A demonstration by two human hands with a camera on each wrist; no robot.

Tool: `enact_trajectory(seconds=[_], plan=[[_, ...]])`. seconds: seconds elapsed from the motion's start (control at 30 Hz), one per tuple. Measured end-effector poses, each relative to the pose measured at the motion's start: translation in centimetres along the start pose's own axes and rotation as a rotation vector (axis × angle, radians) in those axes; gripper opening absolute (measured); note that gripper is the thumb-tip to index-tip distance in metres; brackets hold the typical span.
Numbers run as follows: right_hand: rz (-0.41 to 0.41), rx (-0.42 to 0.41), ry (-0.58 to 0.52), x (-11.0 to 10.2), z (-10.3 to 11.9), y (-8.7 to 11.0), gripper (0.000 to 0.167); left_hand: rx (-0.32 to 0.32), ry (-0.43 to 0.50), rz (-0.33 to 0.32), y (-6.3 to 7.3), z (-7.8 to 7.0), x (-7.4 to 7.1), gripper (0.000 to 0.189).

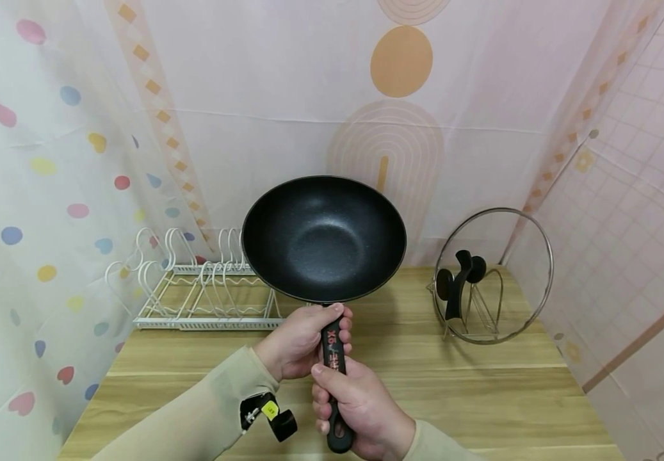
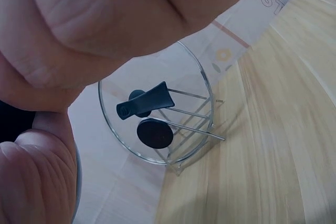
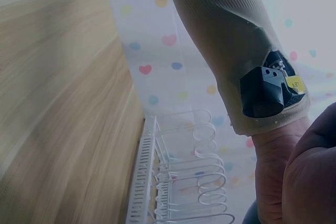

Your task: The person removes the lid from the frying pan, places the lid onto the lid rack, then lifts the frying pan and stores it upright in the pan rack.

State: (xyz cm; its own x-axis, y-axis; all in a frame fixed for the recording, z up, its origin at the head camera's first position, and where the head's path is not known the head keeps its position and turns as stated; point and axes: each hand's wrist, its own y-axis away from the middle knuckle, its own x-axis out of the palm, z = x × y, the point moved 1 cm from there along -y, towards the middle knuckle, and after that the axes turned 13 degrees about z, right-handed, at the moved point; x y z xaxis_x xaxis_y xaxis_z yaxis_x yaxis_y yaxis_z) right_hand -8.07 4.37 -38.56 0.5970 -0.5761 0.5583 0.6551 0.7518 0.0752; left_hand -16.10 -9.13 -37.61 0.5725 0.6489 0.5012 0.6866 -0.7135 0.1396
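A black wok (image 1: 326,250) is held up over the table, its dark inside facing me and its long handle (image 1: 333,346) pointing down toward me. My left hand (image 1: 303,342) grips the handle's upper part, close under the pan, with the thumb along its top. Lower down, my right hand (image 1: 360,403) wraps the same handle near its end with the hanging hole. In the left wrist view, curled fingers (image 2: 105,19) fill the upper left. The right wrist view shows part of my right hand (image 3: 315,171) at the edge, with the left sleeve beyond.
A white wire dish rack (image 1: 205,323) stands at the table's back left. At the back right, a glass lid (image 1: 549,275) with a black knob leans upright in a small metal stand (image 1: 499,301). Patterned curtains (image 1: 285,77) surround the wooden table (image 1: 481,397).
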Motion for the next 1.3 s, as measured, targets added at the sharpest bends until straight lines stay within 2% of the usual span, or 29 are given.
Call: enact_trajectory(seconds=[0.47,0.77,1.3], plan=[[0.002,-0.004,-0.019,0.7,-0.5,-0.8,0.010,-0.004,-0.018,0.004,1.1,-0.3,-0.7,0.023],[0.011,0.012,-0.019,1.1,-0.9,-1.4,0.012,-0.002,-0.029,0.004,1.9,-0.5,-1.2,0.022],[0.029,0.004,-0.002,1.9,-1.3,-2.3,0.014,-0.034,-0.044,0.002,2.9,-0.7,-2.0,0.020]])
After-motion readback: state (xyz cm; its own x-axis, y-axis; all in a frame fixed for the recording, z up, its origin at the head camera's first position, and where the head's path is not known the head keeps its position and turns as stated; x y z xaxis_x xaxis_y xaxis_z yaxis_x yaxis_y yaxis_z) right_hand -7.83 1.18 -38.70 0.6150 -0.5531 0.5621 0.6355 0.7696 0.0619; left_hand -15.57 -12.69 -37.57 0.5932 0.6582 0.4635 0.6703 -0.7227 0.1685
